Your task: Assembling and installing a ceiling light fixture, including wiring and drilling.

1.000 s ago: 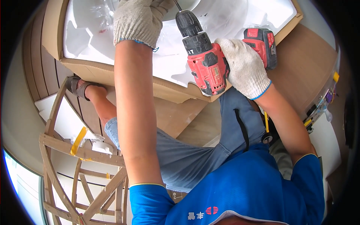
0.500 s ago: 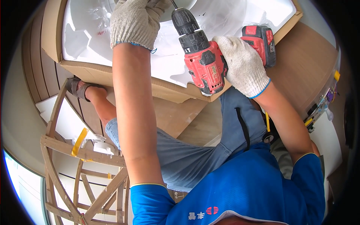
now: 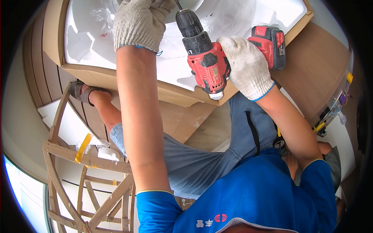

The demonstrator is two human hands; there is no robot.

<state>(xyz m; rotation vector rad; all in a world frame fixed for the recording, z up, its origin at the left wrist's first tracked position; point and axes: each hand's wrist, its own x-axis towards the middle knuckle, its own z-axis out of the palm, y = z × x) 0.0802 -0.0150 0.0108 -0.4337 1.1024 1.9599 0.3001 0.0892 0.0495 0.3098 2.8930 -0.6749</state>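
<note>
While the right hand [image 3: 248, 68] wraps its gloved fingers round the handle of the drill [image 3: 208, 64], the left hand [image 3: 140, 25], also gloved, is bent above the inside of the box [image 3: 93, 77]; its fingertips run past the view's upper edge, so I cannot tell what they pinch. Over the box's near edge hangs the drill, its bit [image 3: 178, 4] aimed into the box. Compared with a second ago, both drill and right hand sit slightly further left along that edge, and more of a white part shows at the drill's rear.

Small labels mark the drill's body and its battery [image 3: 268, 46]; red print shows on the bag [image 3: 103, 21] in the box, and a red emblem with white characters on the shirt [image 3: 248, 194], on the box's near side. The drill is red with black parts, its chuck black and ribbed.

White foam [image 3: 107, 58] lines the box. Beside its left near corner is a sandal [image 3: 79, 93]; nearer the person, a wooden frame [image 3: 103, 161] carries yellow tape [image 3: 82, 148].
</note>
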